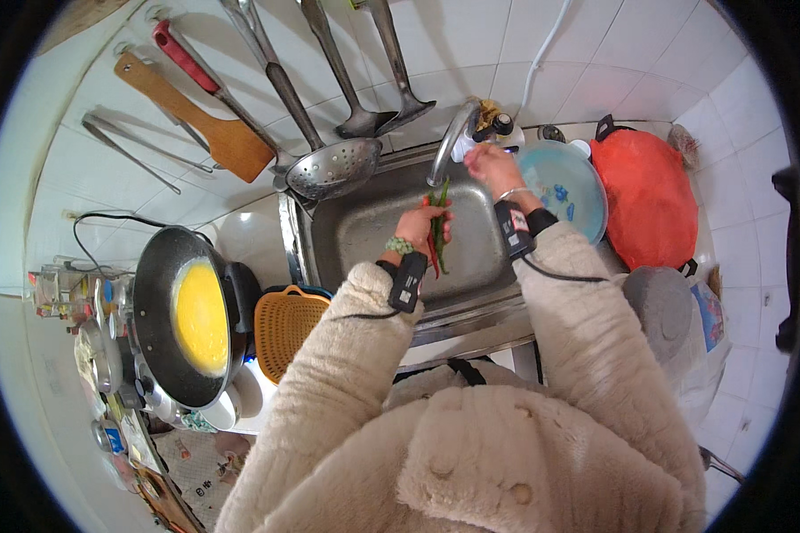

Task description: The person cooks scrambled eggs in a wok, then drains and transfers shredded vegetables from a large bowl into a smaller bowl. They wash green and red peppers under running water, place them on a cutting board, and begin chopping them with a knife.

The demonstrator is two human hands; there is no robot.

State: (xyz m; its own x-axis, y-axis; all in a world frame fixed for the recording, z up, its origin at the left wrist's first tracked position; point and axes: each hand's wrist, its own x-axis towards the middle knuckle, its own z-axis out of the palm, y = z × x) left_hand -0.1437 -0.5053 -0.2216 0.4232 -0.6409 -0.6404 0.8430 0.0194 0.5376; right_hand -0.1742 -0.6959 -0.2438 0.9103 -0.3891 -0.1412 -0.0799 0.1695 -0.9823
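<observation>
My left hand (pixel 421 225) is closed around a small bunch of long chili peppers over the stainless steel sink (pixel 367 233). Green chili peppers (pixel 442 246) and a red chili pepper (pixel 433 258) stick out above and below my fingers, just under the spout of the metal faucet (pixel 448 143). My right hand (pixel 495 168) is at the back right of the sink, beside the faucet's white body and black-knobbed fitting (pixel 502 125). Its fingers are curled and slightly blurred; whether they touch the fitting I cannot tell.
Right of the sink stand a pale blue basin lid (pixel 567 180) and a red cloth cover (pixel 647 193). To the left are an orange plastic basket (pixel 287 326) and a black wok (pixel 157 300) holding yellow liquid (pixel 202 313). A skimmer (pixel 333 166) and wooden spatula (pixel 233 143) hang behind.
</observation>
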